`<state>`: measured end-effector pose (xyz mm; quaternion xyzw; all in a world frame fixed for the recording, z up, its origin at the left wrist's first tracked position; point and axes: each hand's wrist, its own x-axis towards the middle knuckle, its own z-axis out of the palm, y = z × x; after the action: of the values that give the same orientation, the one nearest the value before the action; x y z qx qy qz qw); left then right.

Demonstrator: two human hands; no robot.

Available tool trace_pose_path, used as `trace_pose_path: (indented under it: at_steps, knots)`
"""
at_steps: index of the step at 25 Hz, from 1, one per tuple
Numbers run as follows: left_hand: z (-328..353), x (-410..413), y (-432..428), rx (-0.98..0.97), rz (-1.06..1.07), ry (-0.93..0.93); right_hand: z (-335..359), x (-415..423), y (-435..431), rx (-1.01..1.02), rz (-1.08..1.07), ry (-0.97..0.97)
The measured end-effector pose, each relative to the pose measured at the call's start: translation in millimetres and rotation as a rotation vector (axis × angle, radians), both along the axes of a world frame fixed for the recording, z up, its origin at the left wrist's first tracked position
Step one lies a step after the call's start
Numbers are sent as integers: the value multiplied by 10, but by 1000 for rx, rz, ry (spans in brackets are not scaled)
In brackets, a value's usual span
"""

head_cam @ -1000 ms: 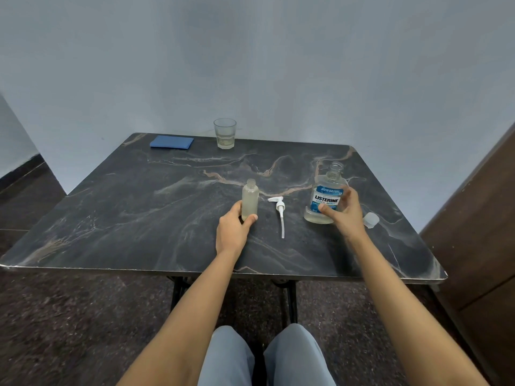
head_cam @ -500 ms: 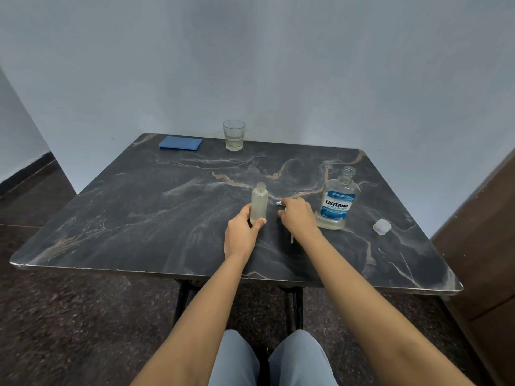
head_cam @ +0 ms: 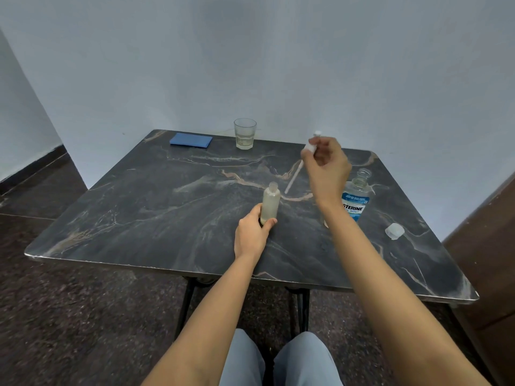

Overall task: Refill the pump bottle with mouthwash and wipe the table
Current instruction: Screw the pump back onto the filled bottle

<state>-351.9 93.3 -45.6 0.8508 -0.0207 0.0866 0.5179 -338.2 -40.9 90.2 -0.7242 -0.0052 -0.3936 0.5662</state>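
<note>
A small frosted pump bottle [head_cam: 270, 203] stands upright and uncapped on the dark marble table [head_cam: 156, 207]. My left hand [head_cam: 252, 232] grips its base. My right hand [head_cam: 327, 165] holds the white pump head [head_cam: 311, 146] in the air, up and to the right of the bottle. Its thin dip tube [head_cam: 293, 176] slants down toward the bottle's mouth and stays clear of it. The open Listerine mouthwash bottle [head_cam: 358, 196] stands to the right, partly hidden by my right forearm. Its white cap [head_cam: 394, 231] lies on the table further right.
A folded blue cloth [head_cam: 191, 140] lies at the far left of the table. A drinking glass [head_cam: 245, 133] with a little liquid stands at the far edge by the wall. A brown wooden panel [head_cam: 485, 263] borders the table's right side.
My right hand left the mouthwash bottle, picked the pump head up off the table and raised it above the small bottle. My left hand kept its grip on the bottle.
</note>
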Motion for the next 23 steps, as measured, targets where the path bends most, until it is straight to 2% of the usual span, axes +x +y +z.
trace_pose_path:
  at_steps: [4,10,17,23]
  knots:
    - [-1,1,-2,5,2,0,102,-8,116,109,72,-123]
    - [5,6,-2,15,3,2,4,14,186,54,173,-94]
    - [18,-6,-4,24,4,2,-316,70,204,80,314,125]
    - [19,-11,-4,23,4,-6,-437,25,185,23,348,219]
